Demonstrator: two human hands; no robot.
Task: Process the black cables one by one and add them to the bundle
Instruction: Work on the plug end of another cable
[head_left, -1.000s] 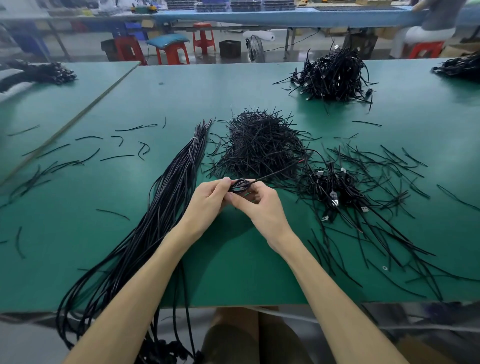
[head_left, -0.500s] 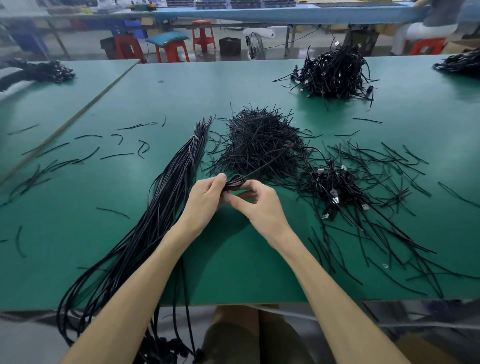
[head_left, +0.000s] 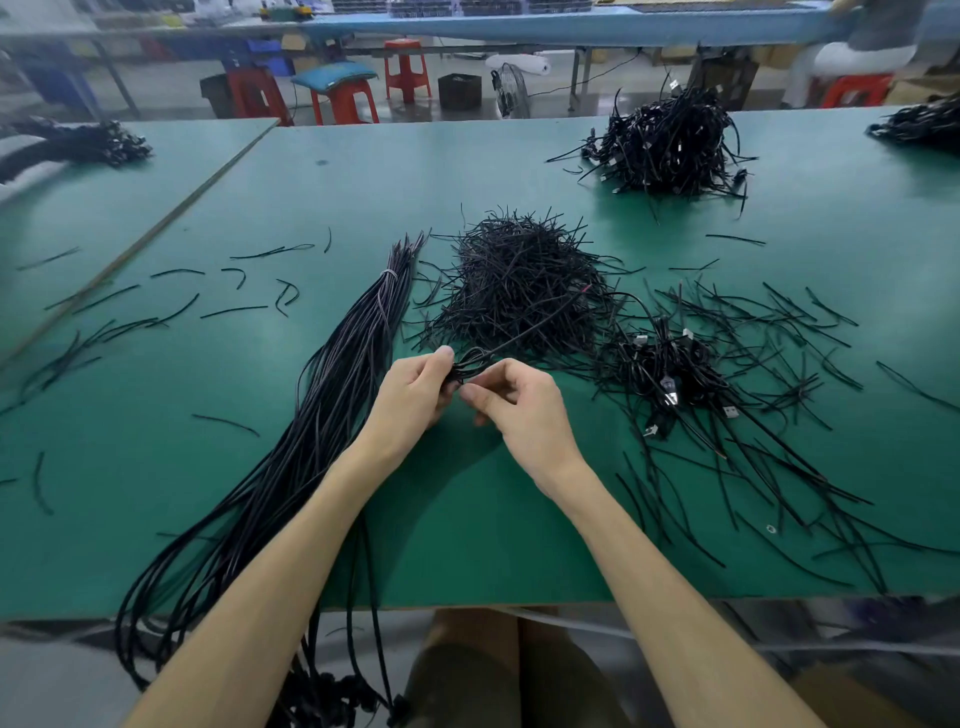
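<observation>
Over the middle of the green worktop (head_left: 467, 530), the left hand (head_left: 410, 400) pinches a small coiled black cable (head_left: 471, 360) and the right hand (head_left: 524, 415) pinches its near side. Grip the coil firmly, loosen it without snagging, then draw it straight and lay it along the bundle (head_left: 332, 395) to the left.

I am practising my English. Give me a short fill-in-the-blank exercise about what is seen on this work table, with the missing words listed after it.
1. The table top is ____ in colour.
2. The left hand and the right hand both pinch one coiled ____ cable.
3. The long bundle lies on the ____ side of the two hands.

Missing words: green; black; left.
</observation>
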